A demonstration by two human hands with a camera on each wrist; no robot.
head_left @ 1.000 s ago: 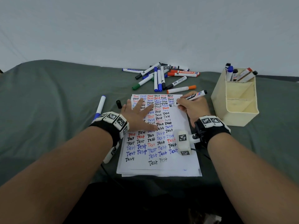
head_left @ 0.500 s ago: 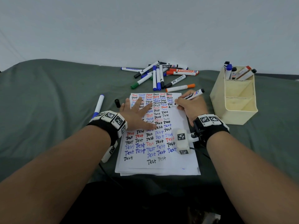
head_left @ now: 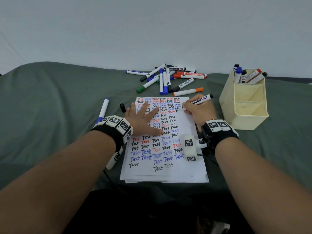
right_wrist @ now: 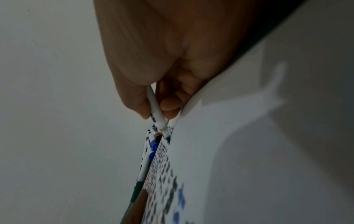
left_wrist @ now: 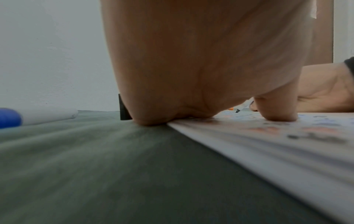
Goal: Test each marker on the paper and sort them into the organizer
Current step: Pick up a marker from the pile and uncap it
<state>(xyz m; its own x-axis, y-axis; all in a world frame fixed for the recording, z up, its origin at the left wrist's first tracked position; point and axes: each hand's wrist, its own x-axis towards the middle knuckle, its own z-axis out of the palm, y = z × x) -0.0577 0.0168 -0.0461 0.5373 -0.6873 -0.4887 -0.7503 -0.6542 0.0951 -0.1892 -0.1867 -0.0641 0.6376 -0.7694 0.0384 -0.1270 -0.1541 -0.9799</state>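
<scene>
Green cloth: left hand spread flat on paper, right hand pinching marker.

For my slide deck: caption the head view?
Right hand tests a black marker on paper steadied by left hand.

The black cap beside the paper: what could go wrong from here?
1. The black cap lies loose on the cloth near the left hand; a nudge might roll it away.
2. The right hand rests on the paper while holding the marker; fresh ink may smear.
</scene>
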